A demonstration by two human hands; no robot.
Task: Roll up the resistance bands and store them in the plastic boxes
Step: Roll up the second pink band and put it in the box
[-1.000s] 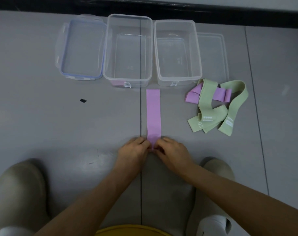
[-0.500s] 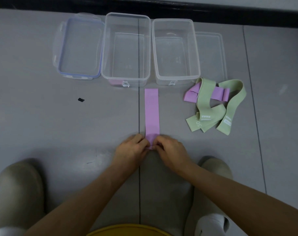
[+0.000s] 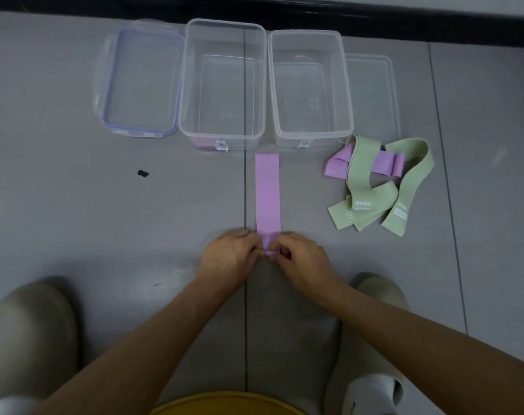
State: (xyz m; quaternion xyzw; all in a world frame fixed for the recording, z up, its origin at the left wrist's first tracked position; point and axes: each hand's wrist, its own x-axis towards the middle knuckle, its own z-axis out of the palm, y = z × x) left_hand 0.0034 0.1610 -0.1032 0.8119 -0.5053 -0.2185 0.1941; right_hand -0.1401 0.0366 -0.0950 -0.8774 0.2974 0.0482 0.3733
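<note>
A purple resistance band [image 3: 267, 193] lies flat on the grey floor, running from my hands toward the boxes. My left hand [image 3: 229, 259] and my right hand [image 3: 299, 262] pinch its near end together, where a small fold or roll shows between the fingertips. Two clear plastic boxes stand open at the back: the left box [image 3: 223, 85] has something purple at its near bottom edge, the right box [image 3: 310, 85] looks empty. A tangle of green bands [image 3: 383, 193] and another purple band [image 3: 338, 166] lies to the right.
A blue-rimmed lid [image 3: 139, 82] lies left of the boxes, and a clear lid [image 3: 374, 91] lies behind the right box. A small black speck [image 3: 143, 174] sits on the floor at left. My shoes [image 3: 30, 333] flank my arms. A dark baseboard runs along the back.
The visible flat length of the purple band has shortened slightly as its near end curls under my fingers. Both hands stay at the same spot.
</note>
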